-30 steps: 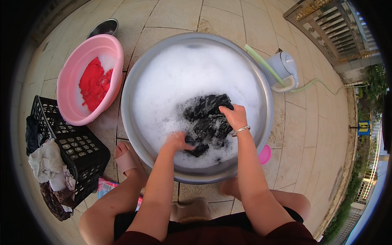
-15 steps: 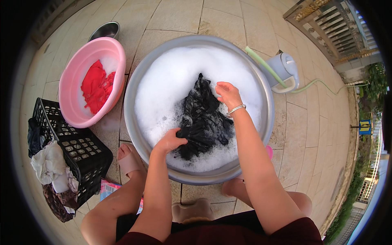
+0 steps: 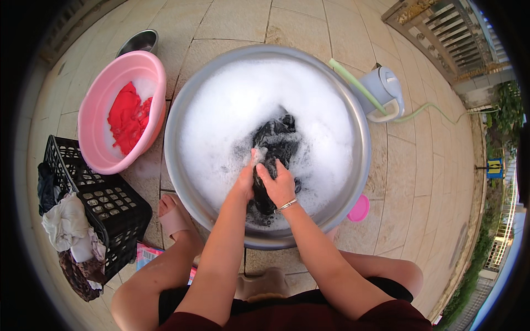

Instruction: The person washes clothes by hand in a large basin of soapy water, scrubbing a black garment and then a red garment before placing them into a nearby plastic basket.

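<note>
A wide grey metal basin (image 3: 361, 182) stands before me, filled with white suds (image 3: 215, 105). In its middle lies a wet black cloth (image 3: 276, 135), bunched up and partly under foam; its kind of garment cannot be made out. My left hand (image 3: 248, 177) grips the cloth's left side, foam on its fingertips. My right hand (image 3: 281, 185), with a silver bangle (image 3: 285, 206) at the wrist, closes on the cloth close beside the left. Some fingertips of both hands are hidden by cloth and foam.
Left of the basin are a pink tub (image 3: 88, 118) holding red cloth (image 3: 128, 118), a small metal bowl (image 3: 138, 41) and a black crate (image 3: 118, 207) with clothes. To the right are a grey-blue jug (image 3: 389, 85), a green hose (image 3: 353, 83) and a pink round item (image 3: 359, 208).
My right hand has come down and left from above the foam onto the cloth. My left hand has moved up and right. The cloth is bunched narrower, with more foam around it.
</note>
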Tool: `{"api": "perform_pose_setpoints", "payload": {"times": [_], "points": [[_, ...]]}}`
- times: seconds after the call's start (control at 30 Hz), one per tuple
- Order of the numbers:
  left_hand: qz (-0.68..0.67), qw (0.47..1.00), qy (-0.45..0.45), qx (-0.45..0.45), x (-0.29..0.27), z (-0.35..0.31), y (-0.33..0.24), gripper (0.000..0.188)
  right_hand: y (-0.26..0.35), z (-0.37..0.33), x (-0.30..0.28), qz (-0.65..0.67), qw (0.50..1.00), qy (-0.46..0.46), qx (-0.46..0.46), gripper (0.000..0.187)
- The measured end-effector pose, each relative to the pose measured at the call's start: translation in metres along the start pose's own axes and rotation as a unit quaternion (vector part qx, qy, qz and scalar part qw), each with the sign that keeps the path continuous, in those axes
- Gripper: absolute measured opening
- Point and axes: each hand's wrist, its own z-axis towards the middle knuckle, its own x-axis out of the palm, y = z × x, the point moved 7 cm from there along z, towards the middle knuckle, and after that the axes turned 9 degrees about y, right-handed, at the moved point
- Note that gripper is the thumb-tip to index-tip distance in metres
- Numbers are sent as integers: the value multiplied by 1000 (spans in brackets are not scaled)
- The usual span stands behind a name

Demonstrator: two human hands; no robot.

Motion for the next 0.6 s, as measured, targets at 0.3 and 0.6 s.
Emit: {"api": "perform_pose_setpoints", "payload": {"times": [0.3,0.6], "points": [[33,990,-94,99,18,-20,-14,47,-39,25,-29,-31,992,-61,108,53],[-115,943,-219,222,-52,-48,-72,40,-155,-19,-74,-165,910,149,350,50]]}}
